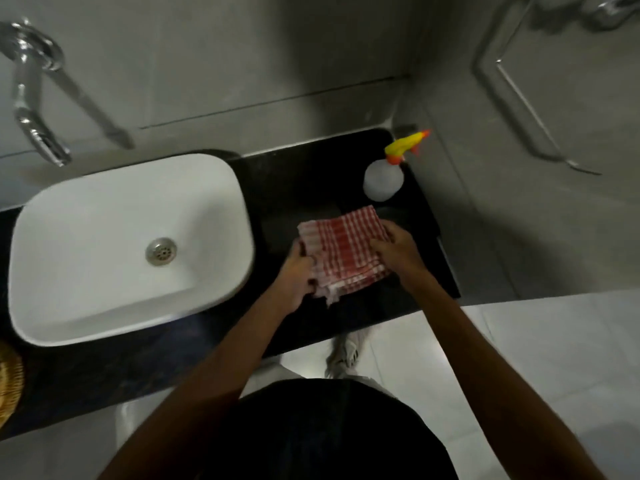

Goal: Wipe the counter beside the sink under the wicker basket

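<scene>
A red-and-white checked cloth [341,249], folded in layers, lies on the black counter [304,188] to the right of the white sink [86,237]. My left hand [296,277] grips the cloth's near left edge. My right hand [396,245] rests on its right side, fingers pinching a fold. At the far left edge, only a sliver of the wicker basket [8,382] shows, standing on the counter left of the sink.
A white spray bottle [382,180] with a yellow and orange trigger stands at the counter's back right corner. A chrome tap [34,98] juts from the grey wall above the sink. The counter ends at the right wall. White floor tiles and a shoe [344,353] lie below.
</scene>
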A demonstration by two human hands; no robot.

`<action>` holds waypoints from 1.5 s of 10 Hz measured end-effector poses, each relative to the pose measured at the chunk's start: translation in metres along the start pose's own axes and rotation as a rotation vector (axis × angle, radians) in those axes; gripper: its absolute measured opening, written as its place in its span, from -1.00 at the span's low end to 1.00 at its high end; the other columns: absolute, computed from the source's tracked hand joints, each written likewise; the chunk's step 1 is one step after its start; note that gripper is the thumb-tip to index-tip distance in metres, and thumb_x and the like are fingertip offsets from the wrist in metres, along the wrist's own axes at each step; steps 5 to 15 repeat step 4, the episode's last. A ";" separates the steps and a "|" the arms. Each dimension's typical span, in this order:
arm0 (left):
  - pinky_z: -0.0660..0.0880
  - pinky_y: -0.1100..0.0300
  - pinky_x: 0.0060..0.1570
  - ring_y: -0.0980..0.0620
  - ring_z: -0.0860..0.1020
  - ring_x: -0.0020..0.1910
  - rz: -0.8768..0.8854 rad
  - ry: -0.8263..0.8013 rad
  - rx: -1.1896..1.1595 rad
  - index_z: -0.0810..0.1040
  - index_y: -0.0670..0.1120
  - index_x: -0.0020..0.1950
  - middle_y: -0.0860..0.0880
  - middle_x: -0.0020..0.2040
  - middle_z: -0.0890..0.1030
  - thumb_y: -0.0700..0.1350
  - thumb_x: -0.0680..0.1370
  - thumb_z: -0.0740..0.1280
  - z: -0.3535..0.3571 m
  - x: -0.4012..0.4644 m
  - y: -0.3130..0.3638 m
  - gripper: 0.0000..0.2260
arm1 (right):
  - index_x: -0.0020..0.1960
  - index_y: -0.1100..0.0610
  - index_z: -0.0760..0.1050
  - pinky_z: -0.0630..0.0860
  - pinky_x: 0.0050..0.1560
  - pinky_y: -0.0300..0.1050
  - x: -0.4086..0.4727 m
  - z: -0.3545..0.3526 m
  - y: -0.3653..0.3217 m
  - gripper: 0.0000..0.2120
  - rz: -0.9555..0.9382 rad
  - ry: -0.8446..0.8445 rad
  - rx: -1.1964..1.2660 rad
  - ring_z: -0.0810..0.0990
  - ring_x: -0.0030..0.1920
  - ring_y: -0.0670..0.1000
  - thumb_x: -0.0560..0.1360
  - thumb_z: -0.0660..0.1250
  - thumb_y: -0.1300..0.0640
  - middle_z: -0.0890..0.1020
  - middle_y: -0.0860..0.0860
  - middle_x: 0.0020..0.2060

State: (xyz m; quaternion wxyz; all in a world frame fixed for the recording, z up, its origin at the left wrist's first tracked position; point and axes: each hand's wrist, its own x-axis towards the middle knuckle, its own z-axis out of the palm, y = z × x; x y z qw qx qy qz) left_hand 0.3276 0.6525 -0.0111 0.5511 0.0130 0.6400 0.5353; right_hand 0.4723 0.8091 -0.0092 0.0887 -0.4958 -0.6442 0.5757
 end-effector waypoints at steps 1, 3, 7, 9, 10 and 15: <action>0.67 -0.02 -0.11 -0.09 0.68 0.06 -0.010 -0.045 0.084 0.46 0.13 0.37 -0.05 0.14 0.69 -0.31 0.65 0.18 0.082 0.038 0.004 -0.58 | 0.43 0.18 0.51 0.54 0.25 -0.02 0.033 -0.064 0.018 -0.54 0.103 0.046 -0.056 0.62 0.32 0.21 0.57 0.19 0.40 0.65 0.09 0.19; 0.63 0.07 0.04 -0.16 0.57 0.33 0.115 0.008 0.404 0.33 -0.08 0.56 -0.17 0.40 0.55 -0.30 0.68 0.19 0.127 0.064 0.014 -0.56 | 0.61 0.21 0.26 0.51 0.40 0.22 0.071 -0.104 0.024 -0.47 0.128 0.113 -0.293 0.54 0.39 0.27 0.65 0.20 0.24 0.50 0.24 0.45; 0.50 0.00 0.39 -0.20 0.43 0.49 0.322 0.210 0.476 0.35 -0.18 0.56 -0.22 0.48 0.48 -0.30 0.65 0.27 0.123 0.051 0.011 -0.54 | 0.62 0.27 0.22 0.44 0.46 0.22 0.060 -0.090 0.027 -0.43 -0.030 0.252 -0.489 0.48 0.46 0.31 0.65 0.22 0.15 0.44 0.30 0.49; 0.50 0.00 0.39 -0.20 0.43 0.49 0.322 0.210 0.476 0.35 -0.18 0.56 -0.22 0.48 0.48 -0.30 0.65 0.27 0.123 0.051 0.011 -0.54 | 0.62 0.27 0.22 0.44 0.46 0.22 0.060 -0.090 0.027 -0.43 -0.030 0.252 -0.489 0.48 0.46 0.31 0.65 0.22 0.15 0.44 0.30 0.49; 0.50 0.00 0.39 -0.20 0.43 0.49 0.322 0.210 0.476 0.35 -0.18 0.56 -0.22 0.48 0.48 -0.30 0.65 0.27 0.123 0.051 0.011 -0.54 | 0.62 0.27 0.22 0.44 0.46 0.22 0.060 -0.090 0.027 -0.43 -0.030 0.252 -0.489 0.48 0.46 0.31 0.65 0.22 0.15 0.44 0.30 0.49; 0.50 0.00 0.39 -0.20 0.43 0.49 0.322 0.210 0.476 0.35 -0.18 0.56 -0.22 0.48 0.48 -0.30 0.65 0.27 0.123 0.051 0.011 -0.54 | 0.62 0.27 0.22 0.44 0.46 0.22 0.060 -0.090 0.027 -0.43 -0.030 0.252 -0.489 0.48 0.46 0.31 0.65 0.22 0.15 0.44 0.30 0.49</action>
